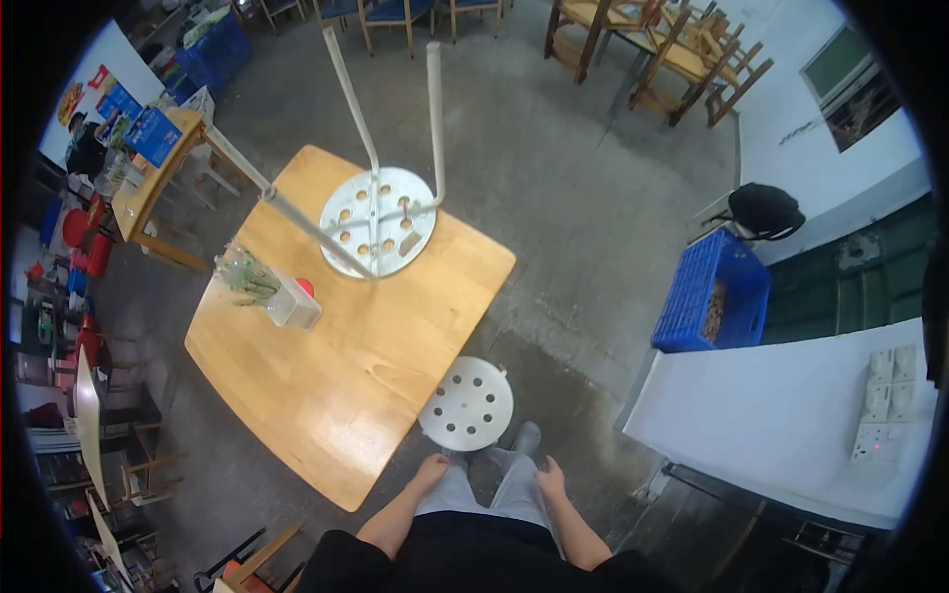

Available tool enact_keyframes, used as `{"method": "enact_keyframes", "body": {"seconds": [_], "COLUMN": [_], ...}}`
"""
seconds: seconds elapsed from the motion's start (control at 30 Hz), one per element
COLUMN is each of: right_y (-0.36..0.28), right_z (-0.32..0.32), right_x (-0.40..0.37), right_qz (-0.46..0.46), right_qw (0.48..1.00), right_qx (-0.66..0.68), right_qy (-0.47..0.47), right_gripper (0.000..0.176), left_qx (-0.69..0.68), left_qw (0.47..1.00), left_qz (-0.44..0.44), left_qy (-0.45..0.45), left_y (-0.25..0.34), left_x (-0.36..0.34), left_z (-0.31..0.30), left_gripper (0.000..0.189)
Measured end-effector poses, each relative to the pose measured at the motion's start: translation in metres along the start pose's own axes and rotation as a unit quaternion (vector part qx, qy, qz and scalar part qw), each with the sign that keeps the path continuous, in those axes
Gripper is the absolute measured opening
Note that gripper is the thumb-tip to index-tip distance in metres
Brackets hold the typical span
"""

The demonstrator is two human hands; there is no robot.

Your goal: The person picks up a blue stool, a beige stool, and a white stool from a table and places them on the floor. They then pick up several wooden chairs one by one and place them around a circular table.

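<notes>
My left hand (432, 469) hangs beside my left leg, just short of the near edge of a round white stool (466, 404). A small gap seems to lie between that hand and the stool. My right hand (551, 479) is low by my right leg, with its thumb apart from the fingers. Both look loosely open and hold nothing that I can see. The stool has a ring of holes in its seat and stands against the wooden table (386, 395). On the table lies a second white stool (400, 222), upside down with its legs up.
A clear container (295, 304) of green stems and a red item (305, 288) sit on the table. Right of me are a blue crate (682, 296), a black bag (766, 211) and a white ledge (761, 405) with sockets. Stacked wooden chairs (682, 64) stand at the far right.
</notes>
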State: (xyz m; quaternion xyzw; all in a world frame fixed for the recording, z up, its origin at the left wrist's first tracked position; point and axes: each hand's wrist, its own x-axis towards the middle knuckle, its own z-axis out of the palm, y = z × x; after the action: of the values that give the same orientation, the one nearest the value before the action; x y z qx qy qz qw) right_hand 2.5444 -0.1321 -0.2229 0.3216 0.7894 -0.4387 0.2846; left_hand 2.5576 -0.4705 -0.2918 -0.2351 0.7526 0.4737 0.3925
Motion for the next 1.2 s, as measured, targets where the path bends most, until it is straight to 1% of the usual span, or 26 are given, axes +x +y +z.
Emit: {"method": "enact_keyframes", "body": {"seconds": [0.03,0.1,0.13,0.2,0.23,0.27,0.3,0.33,0.37,0.4,0.43,0.47,0.5,0.53,0.6,0.67,0.77,0.87,0.9,0.93,1.0,1.03,1.07,1.1,1.17,1.2], "right_y": [0.043,0.074,0.068,0.061,0.106,0.155,0.201,0.161,0.125,0.077,0.069,0.055,0.035,0.015,-0.013,-0.035,-0.065,-0.103,-0.115,-0.126,-0.156,-0.174,-0.193,-0.214,-0.261,-0.292], "right_z": [-0.012,-0.064,-0.091,-0.149,-0.163,-0.176,-0.19,-0.213,-0.236,-0.26,-0.276,-0.292,-0.309,-0.323,-0.348,-0.362,-0.378,-0.383,-0.384,-0.384,-0.38,-0.377,-0.373,-0.369,-0.359,-0.352], "right_x": [0.02,0.041,0.041,0.045,0.089,0.135,0.179,0.164,0.154,0.136,0.149,0.152,0.16,0.163,0.172,0.177,0.189,0.215,0.223,0.232,0.259,0.274,0.287,0.301,0.327,0.337], "right_qz": [0.029,0.072,0.067,0.054,0.035,0.017,-0.002,0.035,0.075,0.117,0.109,0.096,0.082,0.071,0.036,0.026,0.044,0.051,0.045,0.04,0.029,0.022,0.015,0.007,-0.004,-0.011], "right_qw": [0.997,0.991,0.99,0.99,0.992,0.994,0.995,0.997,0.994,0.988,0.988,0.987,0.985,0.983,0.983,0.984,0.987,0.991,0.991,0.991,0.991,0.991,0.991,0.991,0.992,0.993], "right_qx": [0.06,0.071,0.059,0.032,0.017,0.001,-0.014,0.026,0.064,0.099,0.108,0.128,0.148,0.169,0.175,0.176,0.155,0.118,0.109,0.103,0.092,0.087,0.085,0.083,0.07,0.061], "right_qy": [0.04,0.092,0.105,0.128,0.117,0.107,0.097,0.067,0.04,0.015,0.007,0.01,0.014,0.017,0.032,0.027,-0.007,-0.047,-0.061,-0.076,-0.091,-0.097,-0.1,-0.103,-0.105,-0.104], "right_gripper": [0.071,0.068,0.066,0.063,0.06,0.058,0.055,0.052,0.049,0.046,0.042,0.042,0.042,0.042,0.042,0.043,0.045,0.047,0.047,0.047,0.047,0.048,0.047,0.047,0.047,0.046], "left_qx": [-0.013,-0.037,-0.057,-0.016,0.013,0.041,0.02,0.002,0.059,-0.05,-0.085,-0.148,-0.194,-0.199,-0.166,0.0,-0.005,-0.068,-0.197,-0.178,-0.315,-0.276,-0.256,-0.223,-0.126,-0.076], "left_qw": [1.0,0.999,0.998,0.999,0.995,0.994,0.994,0.994,0.986,0.99,0.98,0.968,0.967,0.967,0.963,0.938,0.924,0.946,0.932,0.926,0.874,0.867,0.813,0.808,0.714,0.654], "left_qz": [0.0,0.0,0.003,0.049,0.099,0.1,0.104,0.108,0.14,0.119,0.146,0.185,0.144,0.148,0.194,0.25,0.309,0.311,0.303,0.322,0.299,0.267,0.328,0.266,0.283,0.289], "left_qy": [0.0,-0.002,-0.025,-0.009,-0.021,0.005,0.017,0.029,0.067,0.064,0.109,0.086,0.077,0.055,-0.084,-0.24,-0.227,-0.063,-0.008,0.08,0.219,0.318,0.407,0.476,0.628,0.695], "left_y": [0.009,0.031,0.045,0.075,0.094,0.116,0.153,0.188,0.209,0.244,0.272,0.308,0.351,0.376,0.435,0.475,0.516,0.541,0.533,0.532,0.513,0.529,0.525,0.542,0.561,0.574], "left_x": [0.001,0.004,0.009,0.023,0.031,0.04,0.038,0.035,0.049,0.048,0.059,0.06,0.054,0.064,0.055,0.056,0.051,0.047,0.064,0.07,0.121,0.114,0.131,0.125,0.147,0.159], "left_z": [-0.004,-0.007,-0.01,-0.009,-0.009,-0.002,0.005,0.008,0.019,0.035,0.056,0.074,0.098,0.13,0.175,0.188,0.162,0.083,0.064,0.032,-0.019,-0.05,-0.077,-0.108,-0.152,-0.177], "left_gripper": [0.036,0.037,0.039,0.038,0.036,0.031,0.029,0.027,0.026,0.025,0.025,0.025,0.026,0.03,0.034,0.037,0.037,0.034,0.035,0.034,0.032,0.033,0.033,0.036,0.038,0.039]}}
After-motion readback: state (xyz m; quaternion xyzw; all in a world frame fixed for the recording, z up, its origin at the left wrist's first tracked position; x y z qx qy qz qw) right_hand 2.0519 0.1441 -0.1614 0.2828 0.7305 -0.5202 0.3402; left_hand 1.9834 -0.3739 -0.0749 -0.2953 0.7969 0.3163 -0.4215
